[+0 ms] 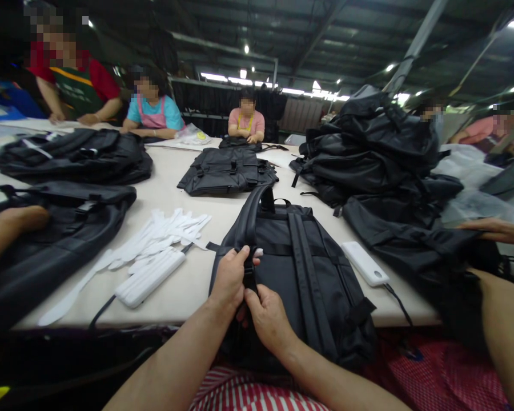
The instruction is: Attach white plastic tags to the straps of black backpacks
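Note:
A black backpack (278,279) lies at the table's front edge, its straps facing up. My left hand (232,277) is closed around one of its padded shoulder straps (249,220), near a dark buckle or strap adjuster. A small white bit (258,252) shows beside the left fingertips; what it is I cannot make out. Just below, my right hand (268,317) pinches the lower part of the same strap, thumb on top. The fingers under the strap are partly hidden.
White strips (167,234) lie in a heap on the pale table (197,305), beside a white corded device (152,277). Another white device (365,264) lies right of the backpack. Black bags (368,142) are piled behind. Co-workers' arms (8,228) reach in at both sides; several people sit or stand opposite.

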### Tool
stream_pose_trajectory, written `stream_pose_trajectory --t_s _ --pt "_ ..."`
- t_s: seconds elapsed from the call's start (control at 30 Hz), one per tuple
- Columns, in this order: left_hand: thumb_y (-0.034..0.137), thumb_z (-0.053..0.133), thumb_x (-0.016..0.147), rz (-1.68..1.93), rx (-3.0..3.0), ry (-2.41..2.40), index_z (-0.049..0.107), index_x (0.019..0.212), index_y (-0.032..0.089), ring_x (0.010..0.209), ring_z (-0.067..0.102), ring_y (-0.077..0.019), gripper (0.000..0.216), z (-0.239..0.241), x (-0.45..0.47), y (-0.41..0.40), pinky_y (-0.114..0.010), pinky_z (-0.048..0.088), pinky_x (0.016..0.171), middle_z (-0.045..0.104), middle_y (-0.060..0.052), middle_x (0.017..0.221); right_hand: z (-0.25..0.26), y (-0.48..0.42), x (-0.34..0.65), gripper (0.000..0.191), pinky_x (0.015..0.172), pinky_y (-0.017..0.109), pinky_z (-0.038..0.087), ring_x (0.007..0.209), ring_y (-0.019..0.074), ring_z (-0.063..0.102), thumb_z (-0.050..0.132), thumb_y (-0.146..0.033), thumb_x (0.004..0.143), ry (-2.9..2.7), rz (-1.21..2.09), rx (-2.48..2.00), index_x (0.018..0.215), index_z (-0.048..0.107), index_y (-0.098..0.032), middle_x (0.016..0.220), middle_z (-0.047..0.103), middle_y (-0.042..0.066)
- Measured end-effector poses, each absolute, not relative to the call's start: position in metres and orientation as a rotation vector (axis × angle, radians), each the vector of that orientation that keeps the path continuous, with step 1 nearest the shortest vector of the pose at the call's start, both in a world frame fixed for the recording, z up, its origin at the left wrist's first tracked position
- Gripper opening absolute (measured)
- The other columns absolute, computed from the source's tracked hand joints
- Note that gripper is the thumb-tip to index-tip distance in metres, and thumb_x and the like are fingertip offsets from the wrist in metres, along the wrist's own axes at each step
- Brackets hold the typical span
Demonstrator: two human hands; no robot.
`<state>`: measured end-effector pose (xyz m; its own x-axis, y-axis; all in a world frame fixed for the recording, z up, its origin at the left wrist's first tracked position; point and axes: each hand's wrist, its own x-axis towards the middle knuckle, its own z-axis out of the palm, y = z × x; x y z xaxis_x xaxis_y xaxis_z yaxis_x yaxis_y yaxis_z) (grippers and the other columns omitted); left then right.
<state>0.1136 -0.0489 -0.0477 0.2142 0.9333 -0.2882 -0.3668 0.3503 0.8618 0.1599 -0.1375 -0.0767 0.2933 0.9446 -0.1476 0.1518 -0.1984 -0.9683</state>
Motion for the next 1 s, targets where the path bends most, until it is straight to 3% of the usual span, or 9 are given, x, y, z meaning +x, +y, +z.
stream_pose_trajectory --t_s 0.23,0.47,0.67,0.83,1.0 --pt "0.021 0.063 0.071 1.016 0.710 0.955 0.060 0.069 0.012 0.047 0.053 -0.0087 0.010 -0.046 0.114 -0.049 -0.021 0.044 0.052 0.061 0.001 0.052 -0.074 -0.139 0.159 0.026 0.043 0.021 0.042 0.040 0.0109 0.052 0.043 -0.037 0.081 -0.924 1.118 -1.516 0.064 0.048 -0.017 0.046 0.056 -0.001" --pt "0.032 0.063 0.073 0.946 0.805 0.894 0.060 0.076 0.013 0.050 0.054 -0.0076 0.019 -0.041 0.109 -0.050 -0.018 0.042 0.048 0.066 -0.001 0.066 -0.062 -0.134 0.174 0.031 0.048 0.022 0.043 0.045 0.0110 0.054 0.042 -0.037 0.079 -0.769 1.383 -1.320 0.066 0.057 -0.013 0.054 0.061 0.004" --pt "0.018 0.061 0.075 0.916 0.661 0.845 0.053 0.072 0.014 0.049 0.055 -0.0077 0.009 -0.040 0.108 -0.053 -0.021 0.048 0.051 0.063 0.000 0.063 -0.064 -0.131 0.180 0.018 0.048 0.023 0.043 0.041 0.0108 0.051 0.044 -0.027 0.070 -0.868 1.527 -1.331 0.067 0.056 -0.014 0.049 0.059 0.002" --pt "0.017 0.059 0.076 1.024 0.626 0.886 0.053 0.070 0.014 0.045 0.051 -0.0065 0.009 -0.034 0.111 -0.049 -0.018 0.044 0.042 0.059 0.002 0.056 -0.068 -0.137 0.168 0.018 0.044 0.021 0.040 0.041 0.0106 0.050 0.044 -0.028 0.072 -0.878 1.315 -1.418 0.069 0.056 -0.015 0.049 0.058 0.000" --pt "0.017 0.058 0.076 1.044 0.624 0.872 0.054 0.071 0.013 0.045 0.051 -0.0061 0.007 -0.032 0.113 -0.045 -0.017 0.044 0.043 0.061 0.001 0.059 -0.072 -0.142 0.161 0.019 0.046 0.021 0.039 0.044 0.0108 0.050 0.042 -0.027 0.076 -0.946 1.186 -1.450 0.066 0.054 -0.016 0.050 0.058 0.000"
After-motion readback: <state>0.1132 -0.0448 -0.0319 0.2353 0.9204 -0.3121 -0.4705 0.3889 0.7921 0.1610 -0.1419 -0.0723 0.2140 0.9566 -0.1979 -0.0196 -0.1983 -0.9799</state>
